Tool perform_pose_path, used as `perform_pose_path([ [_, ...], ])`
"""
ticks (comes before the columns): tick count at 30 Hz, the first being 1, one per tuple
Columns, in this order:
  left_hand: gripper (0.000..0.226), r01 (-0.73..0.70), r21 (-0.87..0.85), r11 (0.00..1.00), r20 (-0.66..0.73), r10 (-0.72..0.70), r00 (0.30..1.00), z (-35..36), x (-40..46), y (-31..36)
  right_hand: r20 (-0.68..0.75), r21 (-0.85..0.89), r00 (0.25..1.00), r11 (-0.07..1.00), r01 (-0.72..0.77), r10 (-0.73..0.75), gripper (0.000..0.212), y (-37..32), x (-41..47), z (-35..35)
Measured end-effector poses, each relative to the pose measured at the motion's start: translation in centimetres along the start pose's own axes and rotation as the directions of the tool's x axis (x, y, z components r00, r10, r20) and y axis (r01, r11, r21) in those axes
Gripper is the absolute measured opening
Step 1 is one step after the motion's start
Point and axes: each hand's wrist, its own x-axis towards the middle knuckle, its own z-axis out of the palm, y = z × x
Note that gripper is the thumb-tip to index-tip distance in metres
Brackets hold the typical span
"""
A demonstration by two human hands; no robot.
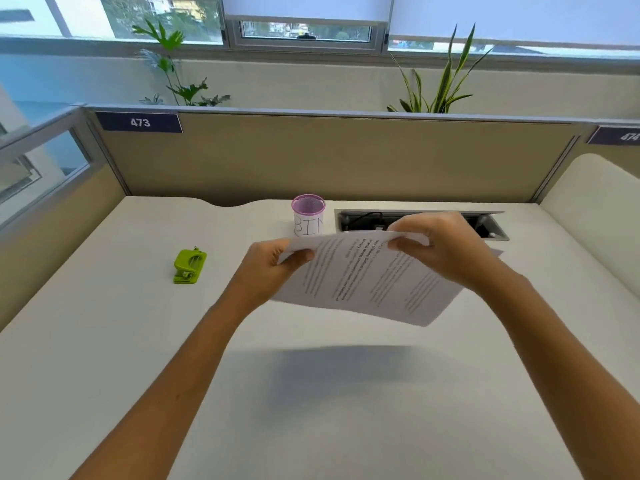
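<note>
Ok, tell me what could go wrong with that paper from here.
The left hand and right hand pinch only the far edge of the paper, in mid-air: it may tear or slip. The cup just behind could get knocked over. A dropped sheet might slide into the open cable slot.

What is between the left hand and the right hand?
The paper spans the gap in the head view; the left hand and right hand each pinch its far edge.
</note>
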Motion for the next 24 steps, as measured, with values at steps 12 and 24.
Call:
perform_pose_path([
  [12,0.012,0.18,-0.361,0.915,-0.153,-0.248,0.957,0.8,-2.6,-3.3,0.204,0.802,0.829,0.397,-0.447,0.522,0.021,5.2,-8.0,4.0],
  [24,0.02,0.266,-0.331,0.906,-0.122,-0.32,0.94,5.9,-6.8,-6.3,0.199,0.824,0.654,0.237,-0.515,0.73,0.021,3.3,-12.3,11.8],
])
